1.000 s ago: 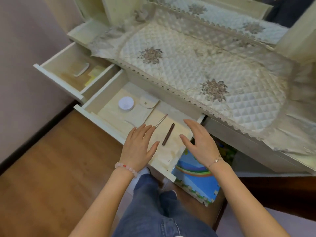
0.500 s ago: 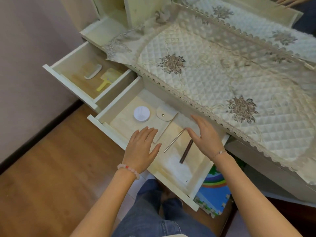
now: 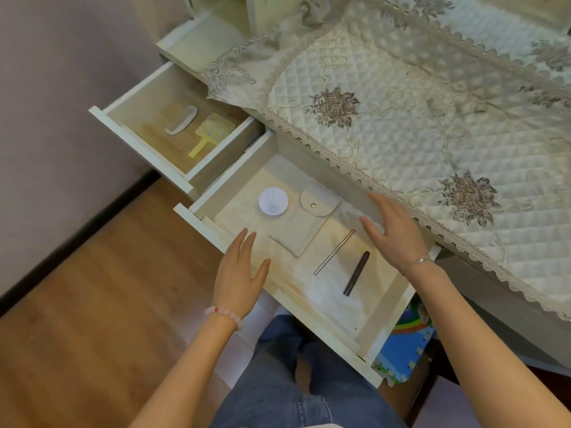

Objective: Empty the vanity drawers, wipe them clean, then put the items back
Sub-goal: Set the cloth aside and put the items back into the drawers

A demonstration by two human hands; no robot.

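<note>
Beige pouch (image 3: 304, 227), white round case (image 3: 273, 201), silver stick (image 3: 334, 252) and dark pencil (image 3: 357, 273) lie inside the centre drawer (image 3: 234, 176). Left hand (image 3: 239, 279) hovers at its front rim, right hand (image 3: 392, 230) near its back; both are spread, holding nothing. Pinch each slim item mid-length to prevent rolling.

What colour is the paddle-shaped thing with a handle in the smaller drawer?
The paddle-shaped thing is pale yellow, best seen in the head view.

a bedroom corner at home, as i see it.
cream vanity (image 3: 197, 41) under a quilted lace cover (image 3: 401, 118), wooden floor (image 3: 92, 304), a foam play mat (image 3: 404, 350).
</note>
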